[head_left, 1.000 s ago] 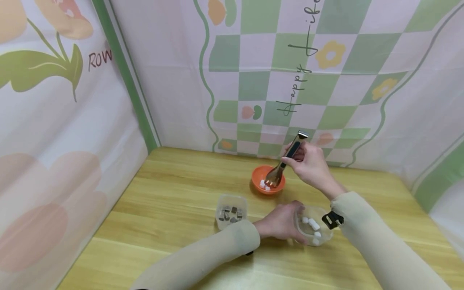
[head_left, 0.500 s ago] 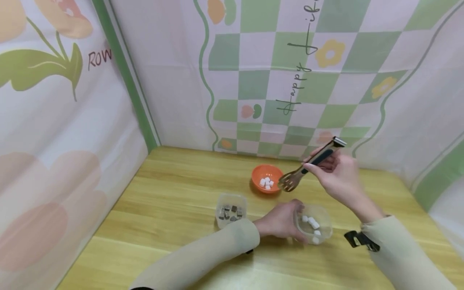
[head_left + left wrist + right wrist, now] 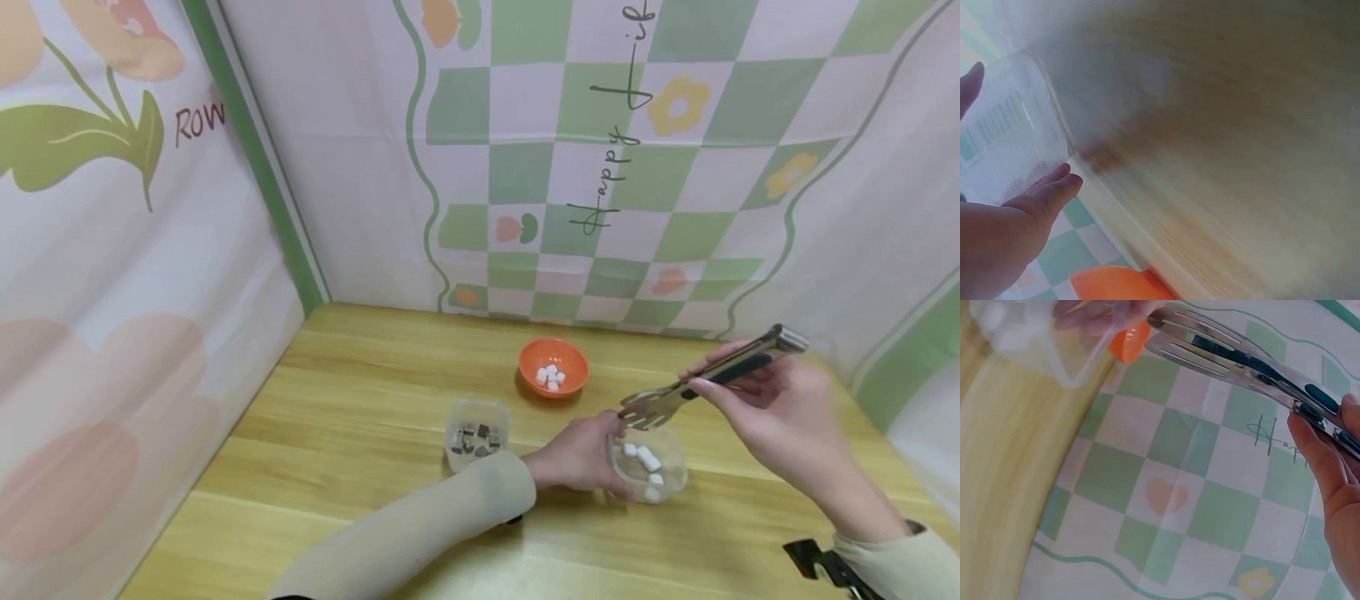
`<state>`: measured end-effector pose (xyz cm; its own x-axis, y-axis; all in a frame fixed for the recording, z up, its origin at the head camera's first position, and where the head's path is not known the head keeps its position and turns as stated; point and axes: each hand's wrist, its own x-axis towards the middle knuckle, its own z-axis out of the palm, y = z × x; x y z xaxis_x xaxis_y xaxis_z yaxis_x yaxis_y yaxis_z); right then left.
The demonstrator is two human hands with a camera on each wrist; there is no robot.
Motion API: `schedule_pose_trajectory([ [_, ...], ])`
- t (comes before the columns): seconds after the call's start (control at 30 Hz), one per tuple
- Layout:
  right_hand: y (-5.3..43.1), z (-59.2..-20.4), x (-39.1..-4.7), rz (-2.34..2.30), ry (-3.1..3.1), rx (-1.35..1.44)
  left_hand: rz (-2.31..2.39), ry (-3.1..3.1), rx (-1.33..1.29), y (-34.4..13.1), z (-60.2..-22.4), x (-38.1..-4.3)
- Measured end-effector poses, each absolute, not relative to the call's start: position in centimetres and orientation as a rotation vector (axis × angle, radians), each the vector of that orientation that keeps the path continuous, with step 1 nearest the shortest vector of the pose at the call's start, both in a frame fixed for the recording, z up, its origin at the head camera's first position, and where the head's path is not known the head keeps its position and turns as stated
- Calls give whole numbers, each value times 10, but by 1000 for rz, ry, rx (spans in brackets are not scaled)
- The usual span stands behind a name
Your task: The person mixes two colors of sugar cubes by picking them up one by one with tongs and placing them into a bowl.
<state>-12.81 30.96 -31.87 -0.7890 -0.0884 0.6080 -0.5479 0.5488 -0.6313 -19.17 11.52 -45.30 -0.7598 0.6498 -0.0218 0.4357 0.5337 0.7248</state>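
My right hand [image 3: 787, 417] pinches a pair of metal kitchen tongs [image 3: 738, 367] with dark grips. In the head view, the tongs' slotted heads appear over the back rim of a clear plastic container [image 3: 673, 475]; nothing is visible between them. Their two arms stand slightly apart in the right wrist view. My left hand [image 3: 577, 454] holds that container by its left side, thumb and fingers spread around the wall. Several small white chunks [image 3: 648, 458] lie in it. Behind it, an orange bowl [image 3: 573, 379] contains several similar white pieces [image 3: 551, 377].
A second clear container [image 3: 459, 412] with several dark grey and metallic cubes [image 3: 480, 437] stands left of my left hand, partly behind the sleeve. The wooden table [image 3: 360, 375] meets a printed cloth backdrop [image 3: 517, 175] at its back and left edges.
The tongs have withdrawn from the orange bowl and swung right and toward me, over the container. More white pieces show in the bowl. My left hand stays on the container.
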Motion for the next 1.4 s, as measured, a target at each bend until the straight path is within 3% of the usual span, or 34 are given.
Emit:
schedule_pose_trajectory([
  [0.3, 316, -334, -113, 1095, -2351, 469, 1071, 2479, 930, 117, -453, -192],
  [0.9, 313, -377, -119, 955, -2312, 584, 1057, 2487, 954, 116, -454, -193],
  [1.4, 307, -378, -120, 1024, -2377, 592, 1052, 2484, 951, 115, -454, -193],
])
